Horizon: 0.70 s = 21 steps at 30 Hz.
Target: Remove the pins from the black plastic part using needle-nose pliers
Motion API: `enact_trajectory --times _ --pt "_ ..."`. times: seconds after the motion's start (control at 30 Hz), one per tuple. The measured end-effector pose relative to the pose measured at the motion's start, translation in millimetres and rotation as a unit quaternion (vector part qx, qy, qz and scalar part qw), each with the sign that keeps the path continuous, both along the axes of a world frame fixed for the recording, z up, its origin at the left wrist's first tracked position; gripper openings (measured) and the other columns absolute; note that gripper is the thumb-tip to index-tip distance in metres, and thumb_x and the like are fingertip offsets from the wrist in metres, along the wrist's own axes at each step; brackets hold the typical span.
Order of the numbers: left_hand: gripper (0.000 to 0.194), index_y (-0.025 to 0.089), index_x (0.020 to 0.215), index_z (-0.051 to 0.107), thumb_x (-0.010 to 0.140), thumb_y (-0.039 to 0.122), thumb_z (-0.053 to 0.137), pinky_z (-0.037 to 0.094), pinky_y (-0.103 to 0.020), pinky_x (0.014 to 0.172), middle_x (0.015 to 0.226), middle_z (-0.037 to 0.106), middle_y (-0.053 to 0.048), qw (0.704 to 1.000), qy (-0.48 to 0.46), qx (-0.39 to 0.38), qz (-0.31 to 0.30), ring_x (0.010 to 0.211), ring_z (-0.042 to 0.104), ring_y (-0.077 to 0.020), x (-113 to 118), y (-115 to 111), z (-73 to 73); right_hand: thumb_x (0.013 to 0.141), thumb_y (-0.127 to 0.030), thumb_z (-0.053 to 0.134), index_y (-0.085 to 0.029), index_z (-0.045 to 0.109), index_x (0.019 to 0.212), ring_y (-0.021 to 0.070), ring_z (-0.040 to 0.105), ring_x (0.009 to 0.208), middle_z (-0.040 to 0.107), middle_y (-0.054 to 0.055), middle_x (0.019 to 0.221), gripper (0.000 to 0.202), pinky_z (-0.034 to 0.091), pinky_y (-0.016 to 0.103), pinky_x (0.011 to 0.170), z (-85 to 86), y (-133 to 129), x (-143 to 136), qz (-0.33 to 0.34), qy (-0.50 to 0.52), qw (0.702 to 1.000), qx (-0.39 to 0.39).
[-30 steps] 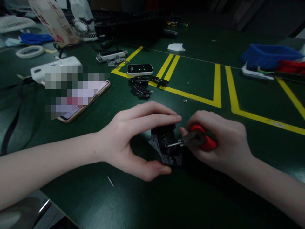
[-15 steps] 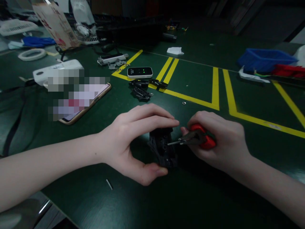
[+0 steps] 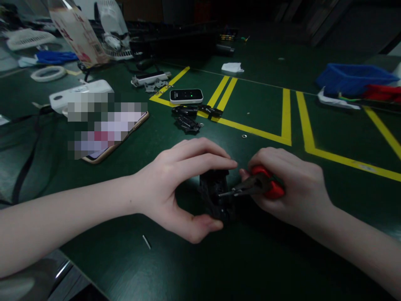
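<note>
Between thumb and fingers, my left hand (image 3: 181,184) grips a black plastic part (image 3: 214,188) by its near and far ends, on or just above the green table. My right hand (image 3: 291,179) is closed around red-handled pliers (image 3: 255,184) whose jaws point left. A thin metal pin (image 3: 226,194) sticks out of the jaws, its tip over the inside of the black part. Whether the tip touches the part I cannot tell. Another short metal pin (image 3: 146,242) lies on the table, below my left wrist.
Black plastic pieces (image 3: 187,121) lie beyond my left hand, beside a white device with a green light (image 3: 186,96). A small ring (image 3: 244,136) is nearby. A phone (image 3: 115,136) lies at left. At far right stands a blue bin (image 3: 354,79). Yellow tape (image 3: 250,130) marks the table (image 3: 188,276).
The whole view has shifted slightly, so everything appears a little further right. Both hands keep their grips, and the pin in the pliers stays over the black part.
</note>
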<state>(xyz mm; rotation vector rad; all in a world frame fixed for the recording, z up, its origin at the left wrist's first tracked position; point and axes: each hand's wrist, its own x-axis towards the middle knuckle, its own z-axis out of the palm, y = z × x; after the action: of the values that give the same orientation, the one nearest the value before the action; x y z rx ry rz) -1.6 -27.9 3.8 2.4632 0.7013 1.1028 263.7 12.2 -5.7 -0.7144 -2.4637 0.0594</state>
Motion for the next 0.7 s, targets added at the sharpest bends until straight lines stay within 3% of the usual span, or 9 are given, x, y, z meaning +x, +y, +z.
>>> enact_trajectory --times 0.4,0.7 --pt "0.051 0.016 0.123 0.066 0.079 0.043 0.066 0.060 -0.038 0.091 0.118 0.070 -0.012 1.000 0.011 0.008 -0.006 0.106 0.069 -0.0245 -2 1 1.1 0.095 -0.025 0.059 -0.025 0.051 0.087 0.0194 0.058 0.071 0.062 0.003 0.080 0.012 0.043 0.035 0.062 3.2 -5 0 -0.033 -0.026 0.999 -0.024" --pt "0.053 0.017 0.118 0.066 0.076 0.049 0.066 0.058 -0.040 0.087 0.115 0.070 -0.012 1.000 0.027 0.008 0.001 0.101 0.068 -0.0257 -2 1 -0.7 0.094 -0.025 0.061 -0.025 0.051 0.087 0.0175 0.057 0.068 0.062 0.002 0.079 0.011 0.042 0.032 0.059 0.0 7 4 0.012 -0.029 0.999 0.038"
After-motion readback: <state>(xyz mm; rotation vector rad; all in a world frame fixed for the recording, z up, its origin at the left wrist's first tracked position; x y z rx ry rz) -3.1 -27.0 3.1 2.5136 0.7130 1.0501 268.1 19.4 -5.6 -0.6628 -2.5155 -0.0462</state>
